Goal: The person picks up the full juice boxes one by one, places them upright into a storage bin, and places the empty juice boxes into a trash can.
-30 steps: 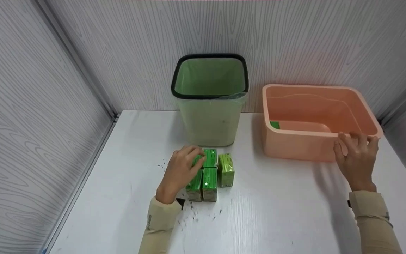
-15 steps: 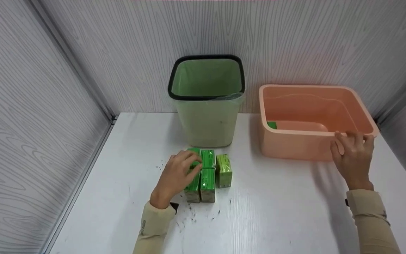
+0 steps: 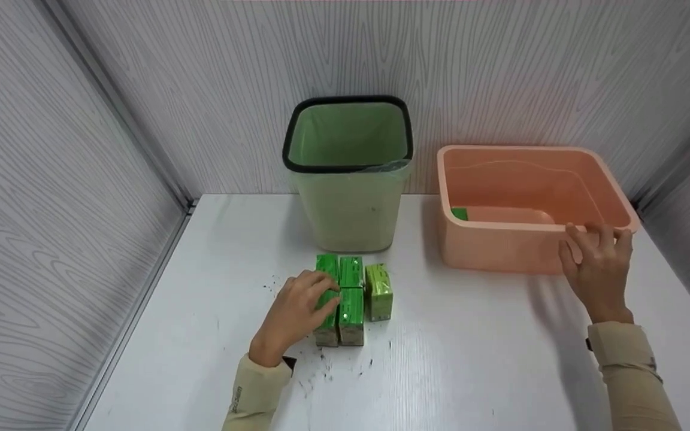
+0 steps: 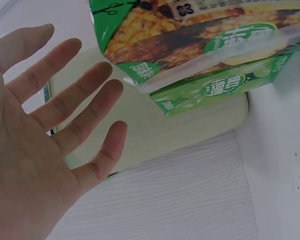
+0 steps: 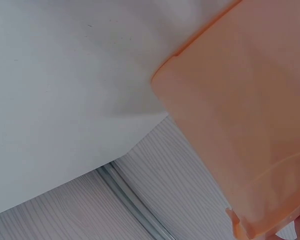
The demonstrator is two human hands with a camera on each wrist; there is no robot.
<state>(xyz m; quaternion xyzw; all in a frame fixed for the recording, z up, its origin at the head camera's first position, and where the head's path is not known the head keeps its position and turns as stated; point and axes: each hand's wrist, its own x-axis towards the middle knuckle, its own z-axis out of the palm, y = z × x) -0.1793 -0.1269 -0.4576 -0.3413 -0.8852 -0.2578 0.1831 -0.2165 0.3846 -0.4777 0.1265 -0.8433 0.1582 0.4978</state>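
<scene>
My left hand (image 3: 297, 306) hovers over the left side of a cluster of green juice cartons, fingers loosely bent. In the left wrist view its fingers are spread apart, with a gap to the nearest carton (image 4: 210, 40), which has food pictures on it. Two dark green cartons stand in front, like the right one (image 3: 351, 317), and two behind, like the left one (image 3: 326, 264). A lighter green carton (image 3: 380, 291) stands just right of them. My right hand (image 3: 599, 272) grips the front rim of a pink plastic tub (image 3: 501, 248) near its right corner, fingers hooked over the edge.
Behind the cartons a pale green waste bin (image 3: 348, 209) with a black rim stands upright. A small green piece (image 3: 459, 214) shows inside the tub at the left. Patterned panels (image 3: 231, 72) enclose the white table (image 3: 441, 359) at the back and sides. Dark specks lie near the cartons.
My left hand has drawn back a little toward me and to the left, uncovering the back left carton. The right hand keeps its hold on the tub; the head view has shifted slightly.
</scene>
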